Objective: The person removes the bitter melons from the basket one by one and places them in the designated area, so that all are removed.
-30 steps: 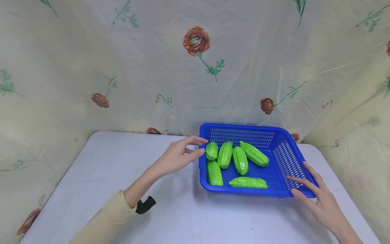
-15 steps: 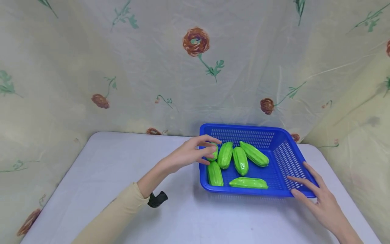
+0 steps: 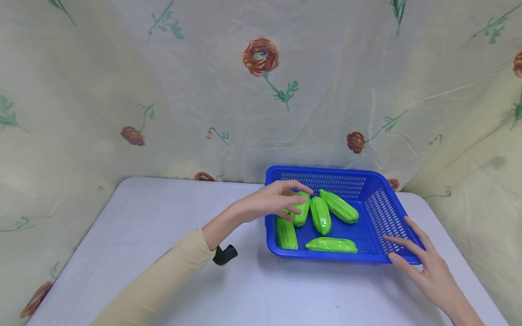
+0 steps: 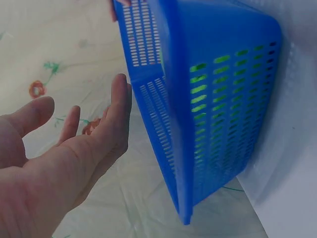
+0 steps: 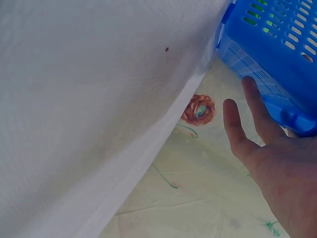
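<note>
A blue plastic basket with slotted walls stands on the right of the table, holding several glossy green ridged gourds. My left hand reaches over its left rim, fingers spread and loosely bent. Its fingertips hang above an upright gourd, partly covering it and another behind the hand. One gourd lies along the front wall; a further gourd is near the middle. At the front right corner my right hand holds the rim, one finger inside. Its other fingers extend outside the basket wall in the right wrist view.
The table has a white cover. Behind and beside it hangs a pale flowered curtain. A black strap piece sits at my left sleeve cuff.
My left hand has moved right, from beside the basket's left rim to above the gourds inside. The right hand, basket and gourds stay in place.
</note>
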Demonstrator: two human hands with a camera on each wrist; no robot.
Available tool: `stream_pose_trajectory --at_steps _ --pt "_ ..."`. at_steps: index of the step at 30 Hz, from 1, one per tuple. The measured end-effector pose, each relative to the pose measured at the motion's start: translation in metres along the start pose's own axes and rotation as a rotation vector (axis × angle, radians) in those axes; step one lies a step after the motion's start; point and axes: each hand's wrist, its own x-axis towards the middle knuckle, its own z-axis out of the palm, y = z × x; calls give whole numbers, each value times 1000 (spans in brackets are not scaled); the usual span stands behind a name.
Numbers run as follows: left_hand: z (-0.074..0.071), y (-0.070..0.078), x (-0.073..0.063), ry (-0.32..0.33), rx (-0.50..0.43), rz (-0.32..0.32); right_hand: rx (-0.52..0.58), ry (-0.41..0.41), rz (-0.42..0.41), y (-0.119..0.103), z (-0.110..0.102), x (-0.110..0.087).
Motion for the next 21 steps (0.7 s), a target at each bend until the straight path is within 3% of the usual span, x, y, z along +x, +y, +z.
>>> stream_pose_trajectory --at_steps 12,21 --pt "19 12 24 -86 -20 8 19 10 -12 -2 1 0" --pt "25 21 42 -89 34 40 28 23 -19 -1 0 0"
